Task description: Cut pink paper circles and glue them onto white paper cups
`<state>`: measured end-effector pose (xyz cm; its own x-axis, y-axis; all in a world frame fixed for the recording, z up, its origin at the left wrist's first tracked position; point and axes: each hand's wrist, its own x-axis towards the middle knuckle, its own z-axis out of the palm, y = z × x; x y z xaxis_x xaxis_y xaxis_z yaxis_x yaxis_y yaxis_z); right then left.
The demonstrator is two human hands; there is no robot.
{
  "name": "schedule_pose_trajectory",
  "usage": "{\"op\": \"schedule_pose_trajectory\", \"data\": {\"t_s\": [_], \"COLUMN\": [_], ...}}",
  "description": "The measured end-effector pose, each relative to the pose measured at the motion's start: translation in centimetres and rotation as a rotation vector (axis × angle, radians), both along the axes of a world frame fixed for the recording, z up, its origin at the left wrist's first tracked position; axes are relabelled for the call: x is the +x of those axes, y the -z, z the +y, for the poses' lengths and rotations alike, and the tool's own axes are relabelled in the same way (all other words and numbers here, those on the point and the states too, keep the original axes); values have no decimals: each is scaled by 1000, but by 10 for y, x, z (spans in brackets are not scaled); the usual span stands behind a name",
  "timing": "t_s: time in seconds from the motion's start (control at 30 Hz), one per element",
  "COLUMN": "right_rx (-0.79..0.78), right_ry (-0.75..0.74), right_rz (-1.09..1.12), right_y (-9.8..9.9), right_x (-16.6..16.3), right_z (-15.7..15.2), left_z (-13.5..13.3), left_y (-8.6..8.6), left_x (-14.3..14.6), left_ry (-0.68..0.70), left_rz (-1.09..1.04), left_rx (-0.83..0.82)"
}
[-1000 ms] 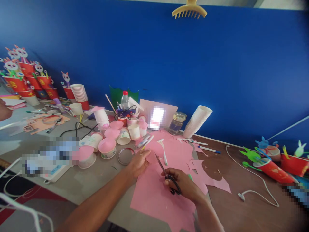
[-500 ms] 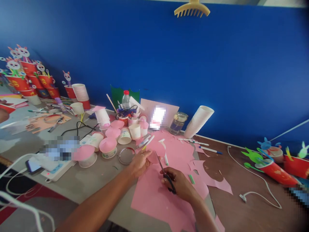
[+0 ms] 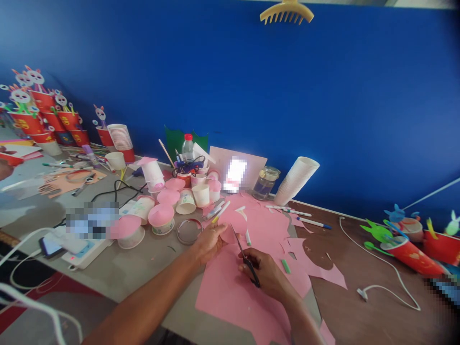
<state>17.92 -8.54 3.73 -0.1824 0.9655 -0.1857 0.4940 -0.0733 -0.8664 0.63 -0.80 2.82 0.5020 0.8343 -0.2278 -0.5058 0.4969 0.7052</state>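
My left hand (image 3: 210,241) pinches the lower left edge of a rounded piece of pink paper (image 3: 233,224). In my right hand (image 3: 264,268) is a pair of scissors (image 3: 250,268) with black handles, fingers wrapped round the grips. The blades point up and away from me, their tips against the round piece's right side. Beneath both hands spreads a large pink sheet (image 3: 237,297) with cut edges. A marker with a green end (image 3: 248,238) lies just beyond the blades, and a green cap (image 3: 285,266) rests right of my right hand.
Paper cups topped with pink discs (image 3: 160,215) stand left of my left hand, near a roll of tape (image 3: 189,231). A power strip (image 3: 86,254) with cables lies farther left. Behind are a glass jar (image 3: 265,184) and leaning stacked cups (image 3: 296,179). Another person's hand (image 3: 5,169) shows at far left.
Almost nothing differs. My hands, the scissors and the round pink piece keep nearly the same places; the other person's hand at far left has shifted slightly.
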Motion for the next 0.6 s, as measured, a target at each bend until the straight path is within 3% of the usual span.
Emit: {"op": "schedule_pose_trajectory", "data": {"t_s": [0.6], "right_rx": [76], "right_ry": [-23], "right_rz": [-41], "right_y": [4], "right_x": [0], "right_z": [1], "left_z": [0], "left_y": [-2], "left_x": [1], "left_ry": [-11], "left_rz": [15], "left_rx": [-12]}}
